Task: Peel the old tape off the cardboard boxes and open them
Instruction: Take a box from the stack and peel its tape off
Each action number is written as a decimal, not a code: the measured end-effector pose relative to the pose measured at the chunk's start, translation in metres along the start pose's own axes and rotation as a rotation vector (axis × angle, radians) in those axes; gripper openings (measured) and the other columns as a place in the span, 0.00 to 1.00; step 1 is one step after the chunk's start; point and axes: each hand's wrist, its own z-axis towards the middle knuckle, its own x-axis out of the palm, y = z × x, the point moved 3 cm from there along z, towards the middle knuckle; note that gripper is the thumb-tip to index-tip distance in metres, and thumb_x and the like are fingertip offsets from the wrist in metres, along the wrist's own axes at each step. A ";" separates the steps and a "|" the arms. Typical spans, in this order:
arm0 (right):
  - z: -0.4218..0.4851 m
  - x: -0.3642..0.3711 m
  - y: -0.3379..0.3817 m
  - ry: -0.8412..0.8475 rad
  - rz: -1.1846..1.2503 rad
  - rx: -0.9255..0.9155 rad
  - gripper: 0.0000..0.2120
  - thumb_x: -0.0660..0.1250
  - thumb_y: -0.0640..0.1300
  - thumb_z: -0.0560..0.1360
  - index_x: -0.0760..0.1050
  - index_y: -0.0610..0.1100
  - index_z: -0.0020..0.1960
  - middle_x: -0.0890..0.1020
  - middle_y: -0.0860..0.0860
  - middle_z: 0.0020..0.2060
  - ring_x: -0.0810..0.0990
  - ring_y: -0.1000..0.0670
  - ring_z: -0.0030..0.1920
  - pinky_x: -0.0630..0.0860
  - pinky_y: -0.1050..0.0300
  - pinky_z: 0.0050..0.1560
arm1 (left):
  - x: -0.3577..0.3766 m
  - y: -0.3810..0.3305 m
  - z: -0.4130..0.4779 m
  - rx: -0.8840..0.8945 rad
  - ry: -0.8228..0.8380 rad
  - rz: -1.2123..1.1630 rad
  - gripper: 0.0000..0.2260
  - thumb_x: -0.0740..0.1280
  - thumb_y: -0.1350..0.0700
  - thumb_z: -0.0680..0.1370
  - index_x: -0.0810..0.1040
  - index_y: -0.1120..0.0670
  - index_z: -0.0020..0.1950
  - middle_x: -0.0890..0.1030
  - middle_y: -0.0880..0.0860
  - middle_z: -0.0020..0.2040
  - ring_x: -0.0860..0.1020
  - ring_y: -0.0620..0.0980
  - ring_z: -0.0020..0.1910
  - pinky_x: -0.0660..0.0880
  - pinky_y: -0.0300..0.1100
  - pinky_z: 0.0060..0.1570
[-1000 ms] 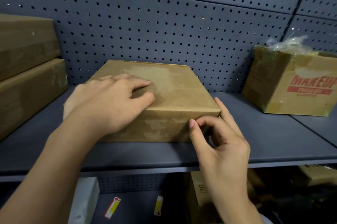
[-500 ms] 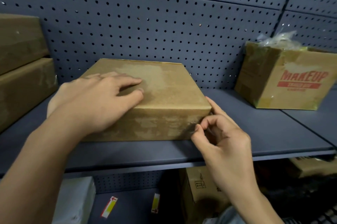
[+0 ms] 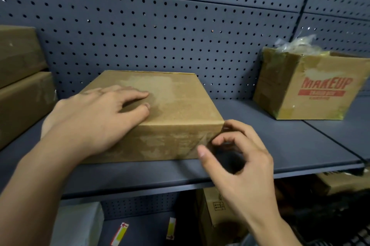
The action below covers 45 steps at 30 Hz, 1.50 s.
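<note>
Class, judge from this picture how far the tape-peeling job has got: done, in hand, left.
Done: the MAKEUP box looks open, plastic poking out. In hand: left hand presses on the middle box; right hand picks at its front corner. Left: that box and two stacked boxes are closed.

Ctr box (image 3: 170,105): plain brown cardboard, matt, w/ paler, rougher patches on top & front. Clear tape (image 3: 197,140) at its 4 o'clock corner looked thin, wrinkled, slightly shiny. Shelf (image 3: 280,141) & pegboard (image 3: 180,25): dark painted metal, smooth, matt. Box at 3 o'clock (image 3: 312,89): scuffed matt cardboard, red print, w/ crinkly glossy plastic film (image 3: 296,42) on top. Boxes at 9 o'clock (image 3: 22,101): cardboard w/ faint sheen.
</note>
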 end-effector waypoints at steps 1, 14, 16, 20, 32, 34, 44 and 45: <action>-0.001 0.001 0.002 0.003 -0.019 0.002 0.17 0.70 0.67 0.65 0.78 0.53 0.41 0.74 0.63 0.56 0.78 0.57 0.57 0.75 0.63 0.54 | 0.000 0.000 0.000 0.003 -0.001 -0.001 0.31 0.39 0.24 0.67 0.58 0.23 0.68 0.63 0.28 0.72 0.67 0.45 0.72 0.69 0.52 0.62; 0.010 0.005 -0.008 0.042 -0.032 -0.066 0.10 0.73 0.49 0.74 0.76 0.50 0.37 0.74 0.59 0.51 0.77 0.56 0.56 0.71 0.67 0.54 | -0.001 0.004 0.001 -0.004 0.007 -0.019 0.30 0.39 0.23 0.66 0.58 0.21 0.67 0.61 0.24 0.71 0.65 0.42 0.73 0.69 0.53 0.64; 0.011 -0.001 -0.014 0.090 0.049 -0.032 0.11 0.74 0.43 0.74 0.75 0.46 0.35 0.78 0.58 0.50 0.80 0.52 0.54 0.76 0.55 0.53 | -0.002 0.007 0.001 -0.003 0.024 -0.029 0.29 0.39 0.22 0.66 0.58 0.20 0.66 0.62 0.24 0.70 0.66 0.43 0.72 0.70 0.54 0.64; 0.011 -0.016 -0.020 0.229 0.262 0.128 0.12 0.69 0.33 0.76 0.71 0.38 0.35 0.85 0.53 0.49 0.84 0.51 0.52 0.80 0.48 0.55 | -0.007 0.016 -0.001 -0.006 0.045 -0.079 0.28 0.41 0.20 0.65 0.60 0.17 0.63 0.64 0.22 0.68 0.68 0.43 0.72 0.70 0.58 0.66; 0.021 -0.010 -0.013 0.340 0.515 0.188 0.13 0.62 0.23 0.76 0.74 0.40 0.50 0.85 0.41 0.40 0.85 0.45 0.42 0.80 0.60 0.44 | -0.027 0.002 -0.005 -0.108 0.159 -0.053 0.28 0.47 0.22 0.61 0.71 0.24 0.57 0.75 0.41 0.68 0.74 0.54 0.64 0.72 0.56 0.62; 0.025 -0.005 -0.009 0.394 0.496 0.153 0.16 0.61 0.24 0.77 0.77 0.42 0.54 0.85 0.42 0.40 0.85 0.48 0.41 0.78 0.63 0.44 | -0.024 -0.018 -0.004 -0.167 0.161 0.044 0.39 0.42 0.18 0.64 0.72 0.36 0.61 0.76 0.51 0.67 0.75 0.57 0.62 0.72 0.54 0.59; 0.033 0.006 -0.009 0.621 0.644 0.259 0.15 0.57 0.24 0.74 0.81 0.36 0.46 0.81 0.42 0.34 0.79 0.47 0.34 0.76 0.60 0.35 | 0.001 -0.046 -0.007 -0.140 0.351 0.113 0.51 0.38 0.14 0.56 0.44 0.30 0.77 0.48 0.55 0.82 0.48 0.56 0.80 0.46 0.54 0.75; 0.037 0.005 -0.009 0.599 0.613 0.260 0.18 0.56 0.22 0.74 0.82 0.36 0.44 0.80 0.42 0.33 0.77 0.47 0.33 0.75 0.60 0.34 | 0.000 -0.046 -0.007 -0.134 0.361 0.114 0.50 0.38 0.14 0.56 0.43 0.29 0.76 0.47 0.55 0.82 0.47 0.56 0.80 0.45 0.54 0.76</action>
